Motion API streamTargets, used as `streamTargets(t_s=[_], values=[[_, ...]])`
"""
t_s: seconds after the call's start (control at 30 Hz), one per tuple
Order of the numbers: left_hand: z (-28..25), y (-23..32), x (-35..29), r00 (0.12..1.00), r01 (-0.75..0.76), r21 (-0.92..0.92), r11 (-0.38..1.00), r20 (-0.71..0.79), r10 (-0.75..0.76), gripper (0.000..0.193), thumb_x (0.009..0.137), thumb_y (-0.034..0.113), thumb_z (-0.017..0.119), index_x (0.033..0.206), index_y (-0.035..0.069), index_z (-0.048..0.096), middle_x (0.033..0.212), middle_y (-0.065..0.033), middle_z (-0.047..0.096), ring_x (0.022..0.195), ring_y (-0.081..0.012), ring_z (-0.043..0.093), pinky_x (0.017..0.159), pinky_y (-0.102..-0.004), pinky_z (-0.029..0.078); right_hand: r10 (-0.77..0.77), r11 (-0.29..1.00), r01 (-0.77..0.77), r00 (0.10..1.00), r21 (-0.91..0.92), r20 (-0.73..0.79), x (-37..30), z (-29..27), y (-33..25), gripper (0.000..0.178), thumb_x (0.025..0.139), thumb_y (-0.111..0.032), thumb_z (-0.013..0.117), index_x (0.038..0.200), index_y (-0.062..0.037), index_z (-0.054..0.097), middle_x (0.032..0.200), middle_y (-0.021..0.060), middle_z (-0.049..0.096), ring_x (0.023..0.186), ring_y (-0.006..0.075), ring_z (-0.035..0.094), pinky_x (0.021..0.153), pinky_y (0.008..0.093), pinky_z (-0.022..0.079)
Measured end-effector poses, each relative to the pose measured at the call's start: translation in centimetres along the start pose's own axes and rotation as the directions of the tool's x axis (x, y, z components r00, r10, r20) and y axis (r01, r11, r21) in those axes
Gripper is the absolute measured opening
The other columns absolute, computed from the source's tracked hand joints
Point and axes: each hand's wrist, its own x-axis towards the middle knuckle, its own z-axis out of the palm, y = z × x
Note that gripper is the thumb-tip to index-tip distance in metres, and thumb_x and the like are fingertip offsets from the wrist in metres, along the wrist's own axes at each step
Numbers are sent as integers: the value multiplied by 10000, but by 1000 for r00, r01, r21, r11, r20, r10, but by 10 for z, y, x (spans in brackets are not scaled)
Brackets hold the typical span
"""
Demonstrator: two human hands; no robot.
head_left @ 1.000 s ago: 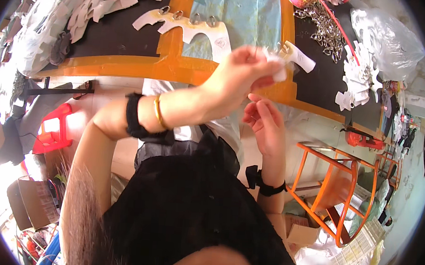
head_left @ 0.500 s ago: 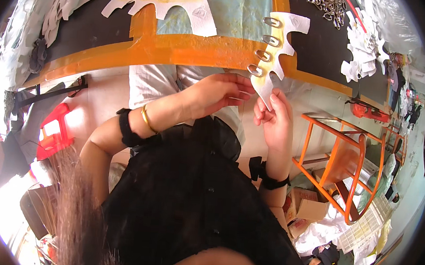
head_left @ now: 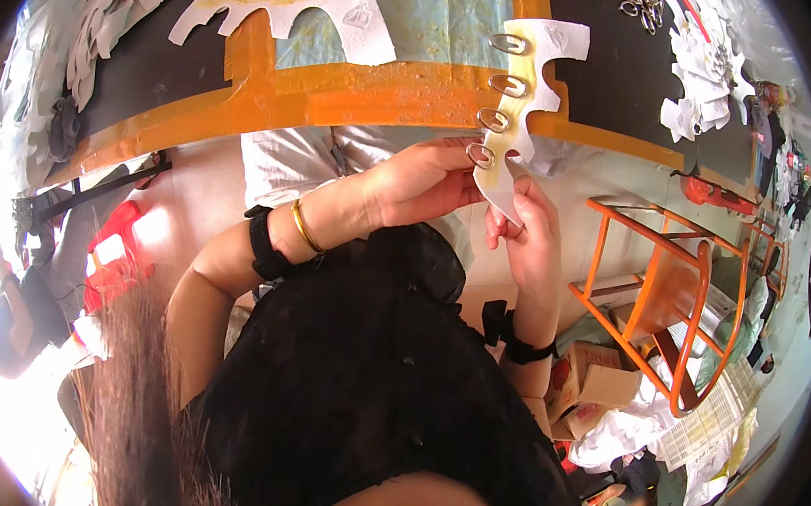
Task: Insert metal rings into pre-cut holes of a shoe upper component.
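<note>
A white, scalloped fabric-like piece [head_left: 529,100] with a yellowish band extends over the table's front edge. Several oval metal rings [head_left: 508,85] sit along its left side. My right hand [head_left: 531,226] pinches its pointed lower end between thumb and fingers. From the left, my left hand [head_left: 429,181] is closed at the piece's edge by the lowest ring [head_left: 480,155]; its fingertips are partly hidden behind the piece. Farther left on the table lies a similar white piece [head_left: 351,25], with rings along its top edge.
White cut pieces are heaped at the table's far left [head_left: 121,12] and right [head_left: 704,81], near a pile of metal rings [head_left: 641,4]. Orange tape [head_left: 369,103] borders a bluish sheet [head_left: 394,17]. An orange-framed stool [head_left: 662,285] and cardboard box [head_left: 599,375] stand right.
Both hands have come slightly lower in the picture with the piece's pointed end. My left fingers have moved in closer to its lowest ring. The view has shifted a little.
</note>
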Motion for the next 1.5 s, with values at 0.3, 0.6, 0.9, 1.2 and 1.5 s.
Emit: streamTargets(t_s=[0.3, 0.6, 0.9, 1.2, 1.5], values=[[3, 4, -8, 1000, 1, -6, 1000, 25, -1, 233, 917, 105, 435, 1122, 16, 502, 1080, -40, 553, 979, -152, 522, 866, -301, 419, 58, 993, -62, 997, -104, -50, -3, 12, -9, 176, 885, -185, 533, 855, -15, 499, 646, 42, 525, 480, 100, 502, 395, 214, 405], [95, 15, -61, 675, -611, 680, -406, 715, 181, 177, 714, 45, 549, 886, 26, 513, 707, -88, 518, 609, -222, 579, 538, -286, 468, -32, 993, 5, 975, -120, -221, 10, 8, -10, 183, 873, -201, 547, 829, -29, 502, 639, 7, 493, 504, 67, 454, 446, 202, 366], [144, 29, -89, 406, -763, 550, -340, 816, 412, 176, 660, 184, 573, 651, 17, 516, 688, -84, 519, 610, -215, 549, 556, -313, 455, -105, 991, 88, 978, -99, -180, 13, 14, -9, 158, 870, -186, 523, 862, -29, 512, 650, 14, 495, 492, 72, 441, 409, 209, 361], [126, 37, -105, 361, -791, 520, -323, 822, 440, 208, 662, 201, 595, 645, 3, 533, 718, -66, 560, 640, -171, 569, 551, -252, 474, -86, 996, 77, 971, -53, -221, 12, 12, -6, 340, 857, -153, 481, 1146, 22, 441, 906, 61, 530, 552, 87, 443, 424, 208, 366], [46, 37, -69, 988, -154, 979, 134, 148, 52, 122, 841, 69, 473, 888, -13, 550, 752, -69, 572, 684, -165, 574, 641, -277, 468, -94, 996, 91, 975, -24, -201, 21, 19, -5, 242, 882, -202, 552, 992, 9, 506, 735, 30, 545, 509, 70, 462, 412, 211, 385]])
